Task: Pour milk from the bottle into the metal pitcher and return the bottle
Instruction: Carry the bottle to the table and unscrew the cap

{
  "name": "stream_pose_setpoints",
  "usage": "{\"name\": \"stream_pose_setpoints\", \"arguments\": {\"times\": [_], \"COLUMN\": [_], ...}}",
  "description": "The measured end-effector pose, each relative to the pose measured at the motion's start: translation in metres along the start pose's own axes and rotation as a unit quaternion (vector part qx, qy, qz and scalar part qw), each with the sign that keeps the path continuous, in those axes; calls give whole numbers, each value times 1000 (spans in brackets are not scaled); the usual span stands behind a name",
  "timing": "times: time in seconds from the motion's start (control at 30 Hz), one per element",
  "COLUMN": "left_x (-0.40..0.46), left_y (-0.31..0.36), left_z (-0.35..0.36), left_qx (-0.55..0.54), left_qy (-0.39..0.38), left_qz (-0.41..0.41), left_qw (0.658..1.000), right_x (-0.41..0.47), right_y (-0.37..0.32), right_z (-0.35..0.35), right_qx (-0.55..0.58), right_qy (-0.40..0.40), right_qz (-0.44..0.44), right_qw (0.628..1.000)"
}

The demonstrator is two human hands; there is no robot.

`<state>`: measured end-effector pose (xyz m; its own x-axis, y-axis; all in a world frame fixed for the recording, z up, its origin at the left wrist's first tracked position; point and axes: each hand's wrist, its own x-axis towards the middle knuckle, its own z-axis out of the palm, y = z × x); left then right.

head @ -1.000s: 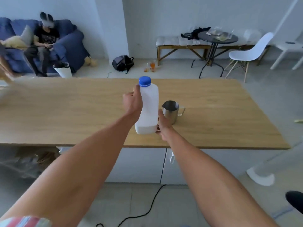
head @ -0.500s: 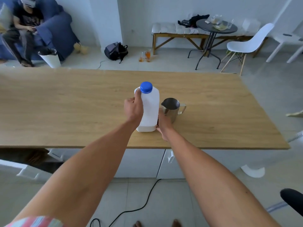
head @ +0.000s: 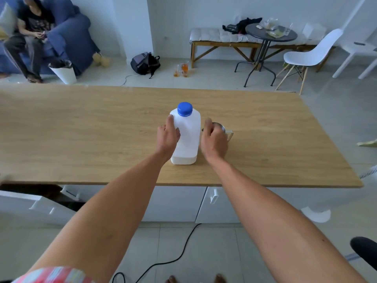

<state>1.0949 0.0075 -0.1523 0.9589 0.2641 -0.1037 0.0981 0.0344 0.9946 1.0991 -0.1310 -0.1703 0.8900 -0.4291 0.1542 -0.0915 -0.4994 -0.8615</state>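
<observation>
A white plastic milk bottle (head: 186, 137) with a blue cap (head: 184, 109) stands upright on the wooden table (head: 81, 129), a little milk showing at its base. My left hand (head: 167, 135) holds the bottle's left side, one finger up at its shoulder and the thumb across its front. My right hand (head: 214, 139) hovers just right of the bottle with loosely curled fingers, holding nothing. It covers most of the metal pitcher (head: 222, 127), whose rim and handle show behind it.
White cabinet drawers (head: 175, 203) sit under the table's near edge, and a black cable (head: 179, 256) runs on the floor. Beyond the table are a backpack (head: 144, 63), a white bin (head: 63, 72), a person on a blue sofa (head: 67, 37), a bench, a round table and white chairs (head: 312, 56).
The bottle came down from a lifted position and now stands on the table. My right hand left the bottle's base and moved right, in front of the pitcher.
</observation>
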Motion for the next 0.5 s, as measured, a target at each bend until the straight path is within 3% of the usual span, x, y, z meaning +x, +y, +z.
{"name": "stream_pose_setpoints", "arguments": {"times": [0.07,0.13,0.2,0.37,0.5], "left_x": [0,0,0,1,5], "left_y": [-2,-2,-3,-5,-7], "left_z": [-1,-1,0,5,6], "left_qx": [8,1,-6,-25,-11], "left_qy": [-7,-13,-12,17,29], "left_qz": [-1,4,11,1,-9], "left_qw": [1000,1000,1000,1000,999], "right_x": [14,25,30,27,28], "right_y": [-25,-51,-71,-95,-96], "right_z": [-9,-13,-11,3,6], "right_qx": [-45,-127,-212,-375,-395], "right_qy": [19,-10,-28,-38,-33], "right_qz": [-104,-200,-250,-250,-271], "right_qw": [993,971,944,892,877]}}
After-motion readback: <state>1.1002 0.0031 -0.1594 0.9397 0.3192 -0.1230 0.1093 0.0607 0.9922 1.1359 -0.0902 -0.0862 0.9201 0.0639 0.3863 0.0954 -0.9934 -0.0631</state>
